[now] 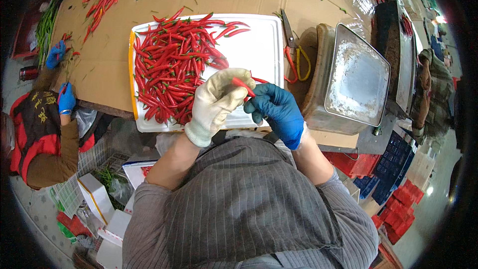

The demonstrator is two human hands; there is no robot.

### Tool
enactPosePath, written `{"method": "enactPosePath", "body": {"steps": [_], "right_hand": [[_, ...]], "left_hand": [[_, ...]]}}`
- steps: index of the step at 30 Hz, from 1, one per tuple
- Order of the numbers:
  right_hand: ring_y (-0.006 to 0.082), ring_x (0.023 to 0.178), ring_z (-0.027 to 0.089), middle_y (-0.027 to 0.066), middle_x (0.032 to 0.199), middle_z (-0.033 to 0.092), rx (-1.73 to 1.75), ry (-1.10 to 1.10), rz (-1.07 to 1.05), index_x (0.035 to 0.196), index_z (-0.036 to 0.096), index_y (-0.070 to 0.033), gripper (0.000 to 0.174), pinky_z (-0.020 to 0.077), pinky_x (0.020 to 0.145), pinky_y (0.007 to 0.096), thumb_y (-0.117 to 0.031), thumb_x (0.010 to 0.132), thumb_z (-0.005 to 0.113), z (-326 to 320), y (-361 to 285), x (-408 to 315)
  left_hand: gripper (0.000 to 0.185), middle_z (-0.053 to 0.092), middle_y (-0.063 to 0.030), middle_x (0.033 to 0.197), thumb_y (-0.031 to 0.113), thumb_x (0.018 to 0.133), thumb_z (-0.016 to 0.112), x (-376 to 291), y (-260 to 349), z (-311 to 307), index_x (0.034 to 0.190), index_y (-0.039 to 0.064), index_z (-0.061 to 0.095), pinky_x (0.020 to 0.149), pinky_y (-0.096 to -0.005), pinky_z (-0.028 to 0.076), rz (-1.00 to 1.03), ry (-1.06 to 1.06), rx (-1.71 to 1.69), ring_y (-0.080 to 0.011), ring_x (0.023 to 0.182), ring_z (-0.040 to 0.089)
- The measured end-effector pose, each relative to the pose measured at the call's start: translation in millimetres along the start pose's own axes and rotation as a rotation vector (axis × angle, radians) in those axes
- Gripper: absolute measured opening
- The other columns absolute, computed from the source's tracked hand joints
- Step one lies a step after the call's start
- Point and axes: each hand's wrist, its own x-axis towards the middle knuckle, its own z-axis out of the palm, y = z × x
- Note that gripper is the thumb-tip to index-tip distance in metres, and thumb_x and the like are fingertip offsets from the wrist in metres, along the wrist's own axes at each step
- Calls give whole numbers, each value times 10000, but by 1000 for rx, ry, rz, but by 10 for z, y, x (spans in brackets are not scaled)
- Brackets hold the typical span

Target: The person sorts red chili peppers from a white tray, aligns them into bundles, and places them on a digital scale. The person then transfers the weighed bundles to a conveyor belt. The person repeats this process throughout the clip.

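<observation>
My left hand (214, 106), in a white knit glove, holds a red chili pepper (243, 85) between thumb and fingers. At the pepper's lower right end, the fingertips of my right hand (278, 110) pinch it; this hand wears a blue glove, dark over the fingers. Whether a stem is on that end is hidden by the fingers. Both hands are above the front edge of a white foam tray (257, 48). A heap of red chili peppers (171, 63) with green stem ends covers the tray's left side. Another red chili (260, 80) shows just behind my right hand.
Scissors (291, 41) with red and yellow handles lie right of the tray, beside a worn metal container (354, 78). More chilies (102, 0) and green stem scraps lie on the cardboard-covered table (108, 74). At left, a co-worker's blue-gloved hands (66, 99) reach over the table edge.
</observation>
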Motion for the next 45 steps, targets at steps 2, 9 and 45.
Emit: {"method": "enactPosePath", "body": {"steps": [2, 9, 45], "right_hand": [[121, 680, 608, 91, 877, 682, 24, 41, 3, 1059, 617, -10, 189, 497, 634, 248, -169, 956, 610, 28, -11, -30], [140, 610, 631, 100, 850, 687, 118, 8, 30, 997, 620, -27, 165, 496, 550, 247, -188, 968, 596, 42, -66, -75], [320, 820, 646, 97, 896, 654, -1519, 471, -276, 908, 672, -136, 86, 522, 682, 419, -187, 849, 636, -465, 344, 250]], "left_hand": [[358, 668, -117, 1087, -10, 895, 624, -11, -9, 15, 1245, 3, 549, 778, -256, 517, 15, -10, -20, -108, 896, 620], [347, 655, -115, 1083, -35, 879, 630, -38, -34, 65, 1214, -12, 546, 908, -317, 524, 110, -12, 47, -170, 998, 636], [268, 644, -39, 796, 131, 985, 539, -48, -299, -290, 1184, -29, 623, 599, -222, 489, -177, 112, 843, -64, 629, 568]]}}
